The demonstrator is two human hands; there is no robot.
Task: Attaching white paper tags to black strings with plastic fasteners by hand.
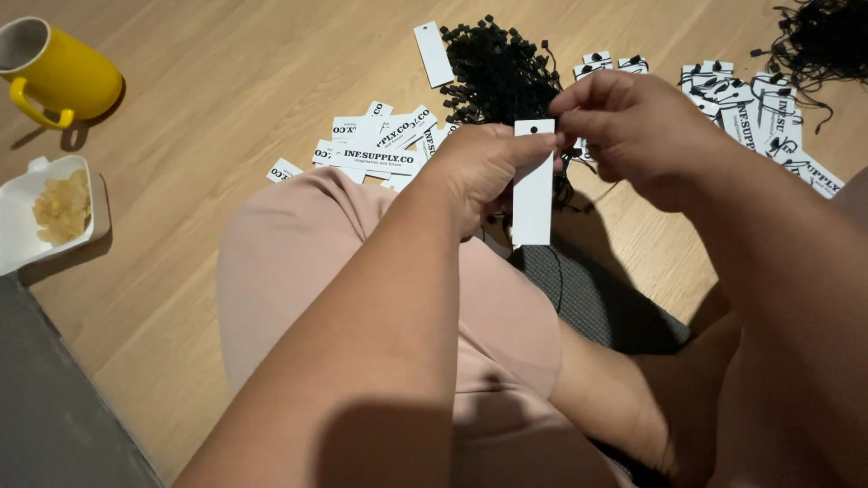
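Observation:
My left hand (484,167) holds a narrow white paper tag (533,194) upright, blank side toward me, with a small hole near its top. My right hand (633,122) pinches a thin black string right beside that hole. The string trails down past the tag toward my lap. Both hands are raised above my knee, over a wooden floor (226,99).
A heap of black string loops (497,68) lies beyond my hands. Loose white printed tags (375,149) sit to its left, strung tags (750,108) to the right with more black strings (827,36). A yellow mug (59,72) and a white tray of food (45,212) stand at left.

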